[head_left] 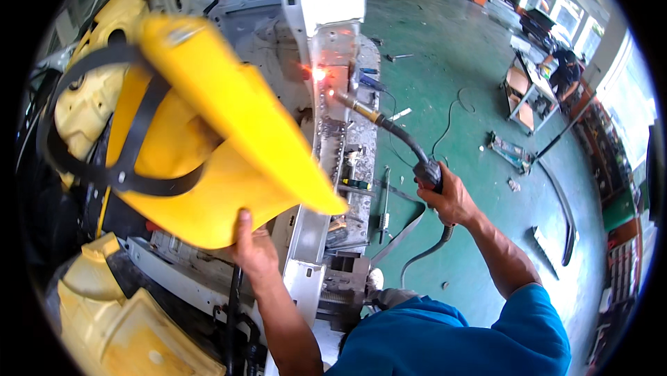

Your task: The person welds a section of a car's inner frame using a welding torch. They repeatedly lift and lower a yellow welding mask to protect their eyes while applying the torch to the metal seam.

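My left hand [256,254] grips the lower edge of a yellow welding mask [236,119], whose black head strap [132,133] faces left. The mask is lifted over the left side of a stripped car body and looks smeared by motion. In my right hand [448,195] is a welding torch [396,128] with a black handle and a brass-coloured neck. Its nozzle points at a bare metal sill [330,108], a short way off the surface. Two spots on the metal glow orange, the brighter one at the foot of the white pillar [332,1]. A row of small marks runs down the sill.
Hand tools, among them a screwdriver [356,184], lie on the ledge beside the sill. Torch cable [429,254] and hoses cross the green floor. A floor jack [511,152] stands right, with another person [566,74] at a cart [529,91] beyond. Yellow foam pieces [132,327] sit lower left.
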Demonstrator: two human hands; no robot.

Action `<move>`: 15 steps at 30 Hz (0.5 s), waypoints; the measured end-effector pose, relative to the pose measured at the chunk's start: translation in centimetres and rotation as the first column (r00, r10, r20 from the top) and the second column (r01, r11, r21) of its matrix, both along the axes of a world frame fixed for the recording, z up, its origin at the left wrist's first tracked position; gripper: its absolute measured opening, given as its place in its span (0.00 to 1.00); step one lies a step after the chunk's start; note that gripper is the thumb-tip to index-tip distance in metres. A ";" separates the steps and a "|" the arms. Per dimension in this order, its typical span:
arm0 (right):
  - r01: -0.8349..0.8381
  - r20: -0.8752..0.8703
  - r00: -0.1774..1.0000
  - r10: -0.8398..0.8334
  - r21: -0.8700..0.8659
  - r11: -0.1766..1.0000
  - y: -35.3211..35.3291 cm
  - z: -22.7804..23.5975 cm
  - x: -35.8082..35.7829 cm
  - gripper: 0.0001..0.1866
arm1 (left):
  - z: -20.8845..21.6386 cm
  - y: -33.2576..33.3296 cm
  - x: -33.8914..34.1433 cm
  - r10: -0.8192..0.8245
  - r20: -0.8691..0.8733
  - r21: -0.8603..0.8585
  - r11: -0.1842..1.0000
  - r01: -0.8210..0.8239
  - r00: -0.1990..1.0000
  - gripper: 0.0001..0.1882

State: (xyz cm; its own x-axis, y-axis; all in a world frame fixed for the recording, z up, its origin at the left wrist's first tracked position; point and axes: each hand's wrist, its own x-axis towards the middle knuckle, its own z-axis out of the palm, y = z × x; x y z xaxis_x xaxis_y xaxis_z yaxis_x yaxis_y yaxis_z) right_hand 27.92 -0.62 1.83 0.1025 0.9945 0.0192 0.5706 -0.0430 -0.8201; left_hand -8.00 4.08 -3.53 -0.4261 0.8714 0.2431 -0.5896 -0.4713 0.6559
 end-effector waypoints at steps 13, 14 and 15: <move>0.067 -0.085 0.994 -0.066 0.018 0.998 -7.4 -13.2 4.7 0.25 | -4.9 -1.0 -4.0 0.022 0.128 -0.212 0.977 0.005 0.992 0.21; 0.073 -0.141 0.987 -0.076 -0.022 0.997 -7.6 -13.5 4.6 0.24 | -5.1 -1.3 -3.9 0.030 0.120 -0.230 0.973 -0.002 0.992 0.21; 0.065 -0.142 0.987 -0.070 -0.037 0.997 -7.8 -13.9 4.6 0.24 | -5.3 -1.6 -3.7 0.039 0.113 -0.248 0.969 -0.010 0.993 0.21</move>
